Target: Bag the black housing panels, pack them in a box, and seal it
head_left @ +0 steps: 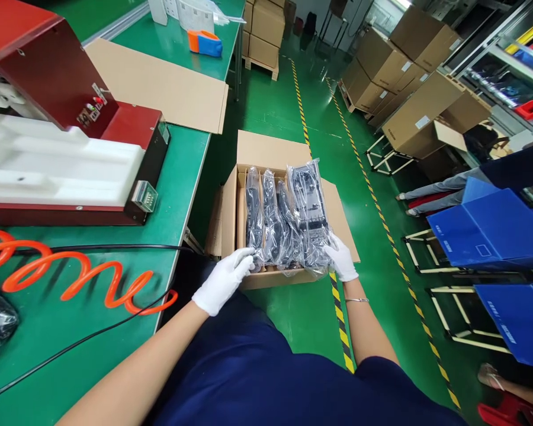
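An open cardboard box (278, 279) holds several dark plastic parts in clear bags, standing in a row between cardboard dividers. At its right side a larger bagged black part (310, 198) leans on top, facing up. My right hand (341, 258), in a white glove, grips the lower right edge of that part's bag. My left hand (225, 280), also white-gloved, rests at the box's near left edge, its fingers against the bottom of the leftmost bagged part (254, 213). Whether those fingers hold the bag is unclear.
On the left, a green workbench (115, 349) carries a red machine (137, 127), an orange coiled hose (111, 284) and a flat cardboard sheet (160, 83). Stacked cartons (382, 65) stand beyond. Blue bins (493, 228) and a person's legs (444, 192) are at the right.
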Available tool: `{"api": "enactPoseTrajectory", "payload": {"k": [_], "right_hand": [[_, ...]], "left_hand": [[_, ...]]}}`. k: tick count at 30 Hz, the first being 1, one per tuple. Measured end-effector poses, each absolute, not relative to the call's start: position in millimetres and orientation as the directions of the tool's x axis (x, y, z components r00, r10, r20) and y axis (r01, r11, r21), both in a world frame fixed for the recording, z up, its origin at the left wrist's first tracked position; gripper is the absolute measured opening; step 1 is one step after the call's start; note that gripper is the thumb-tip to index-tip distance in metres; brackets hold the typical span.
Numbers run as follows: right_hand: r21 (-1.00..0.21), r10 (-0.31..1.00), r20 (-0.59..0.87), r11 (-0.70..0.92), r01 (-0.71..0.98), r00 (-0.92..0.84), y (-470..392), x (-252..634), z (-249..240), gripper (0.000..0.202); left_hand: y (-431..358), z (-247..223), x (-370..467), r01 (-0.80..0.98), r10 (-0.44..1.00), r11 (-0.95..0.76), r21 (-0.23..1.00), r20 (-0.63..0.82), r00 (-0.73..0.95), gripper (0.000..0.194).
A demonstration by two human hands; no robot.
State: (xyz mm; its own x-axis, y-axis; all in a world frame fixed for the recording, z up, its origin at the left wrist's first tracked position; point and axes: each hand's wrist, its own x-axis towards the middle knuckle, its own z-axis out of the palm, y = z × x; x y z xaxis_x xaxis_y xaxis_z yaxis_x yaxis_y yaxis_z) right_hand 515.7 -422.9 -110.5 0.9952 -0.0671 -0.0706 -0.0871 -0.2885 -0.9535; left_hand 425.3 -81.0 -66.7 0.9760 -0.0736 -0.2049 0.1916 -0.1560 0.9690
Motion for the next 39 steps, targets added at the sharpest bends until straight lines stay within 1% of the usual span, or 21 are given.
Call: {"api": "enactPoseTrajectory", "payload": {"k": [3,6,10,13,18,19,21,23,24,25,26,27,29,31,33,37,38,39], "right_hand": [[-0.943,-0.098,-0.090,-0.312,-0.116,0.991,-421,519,-107,0.067],[-0.893,-0.111,-0.099,-0.429,-0.137,0.989,-419,522,-101,0.059],[-0.748,-0.121,-0.133,-0.639,-0.179,0.984,-415,528,-90,0.055],[-0.674,-0.133,-0.155,-0.710,-0.203,0.979,-411,533,-86,0.058],[-0.503,-0.145,-0.210,-0.832,-0.234,0.967,-390,535,-75,0.057],[-0.468,-0.154,-0.199,-0.853,-0.231,0.968,-383,533,-70,0.057],[-0.373,-0.167,-0.110,-0.907,-0.196,0.980,-365,528,-58,0.058],[-0.270,-0.121,0.000,-0.956,-0.116,0.993,-346,523,-47,0.055],[-0.227,-0.070,0.015,-0.972,-0.065,0.997,-336,522,-43,0.052],[-0.194,-0.015,-0.015,-0.981,-0.018,1.000,-327,522,-41,0.050],[-0.176,0.029,-0.083,-0.984,0.014,0.996,-319,523,-42,0.048],[-0.166,0.057,-0.172,-0.986,0.028,0.983,-311,525,-43,0.047],[-0.161,0.068,-0.331,-0.987,0.015,0.941,-302,533,-51,0.052],[-0.187,0.063,-0.402,-0.982,-0.014,0.913,-300,541,-58,0.058],[-0.224,0.067,-0.408,-0.974,-0.029,0.910,-304,546,-63,0.063],[-0.284,0.046,-0.338,-0.957,-0.055,0.940,-329,538,-64,0.063],[-0.321,0.036,-0.306,-0.945,-0.067,0.951,-337,534,-64,0.063],[-0.384,0.028,-0.269,-0.920,-0.081,0.963,-345,530,-65,0.064]], "left_hand": [[-81,-68,426,0.187,-0.077,-0.178,0.966,-0.204,0.976,0.055],[-80,-69,427,0.186,-0.067,-0.203,0.961,-0.204,0.977,0.055],[-80,-68,428,0.167,-0.078,-0.218,0.961,-0.187,0.979,0.054],[-80,-69,427,0.139,-0.094,-0.224,0.965,-0.164,0.982,0.052],[-80,-71,427,0.126,-0.100,-0.227,0.966,-0.152,0.983,0.048],[-80,-70,426,0.125,-0.101,-0.228,0.966,-0.151,0.983,0.048],[-80,-68,426,0.117,-0.102,-0.232,0.965,-0.144,0.984,0.047],[-80,-65,426,0.109,-0.100,-0.237,0.965,-0.136,0.986,0.044],[-80,-64,427,0.108,-0.097,-0.234,0.966,-0.134,0.986,0.043],[-80,-64,427,0.110,-0.093,-0.230,0.967,-0.134,0.987,0.042],[-80,-63,427,0.114,-0.089,-0.225,0.968,-0.137,0.987,0.042],[-80,-64,427,0.121,-0.086,-0.221,0.968,-0.143,0.986,0.042],[-79,-65,428,0.135,-0.084,-0.216,0.967,-0.156,0.984,0.043],[-79,-66,428,0.145,-0.080,-0.213,0.966,-0.165,0.983,0.045],[-78,-67,429,0.151,-0.071,-0.209,0.966,-0.169,0.983,0.047],[-77,-68,430,0.144,-0.064,-0.228,0.963,-0.163,0.985,0.044],[-77,-68,430,0.138,-0.067,-0.233,0.963,-0.157,0.985,0.044],[-77,-69,430,0.132,-0.072,-0.235,0.963,-0.152,0.986,0.045]]}}
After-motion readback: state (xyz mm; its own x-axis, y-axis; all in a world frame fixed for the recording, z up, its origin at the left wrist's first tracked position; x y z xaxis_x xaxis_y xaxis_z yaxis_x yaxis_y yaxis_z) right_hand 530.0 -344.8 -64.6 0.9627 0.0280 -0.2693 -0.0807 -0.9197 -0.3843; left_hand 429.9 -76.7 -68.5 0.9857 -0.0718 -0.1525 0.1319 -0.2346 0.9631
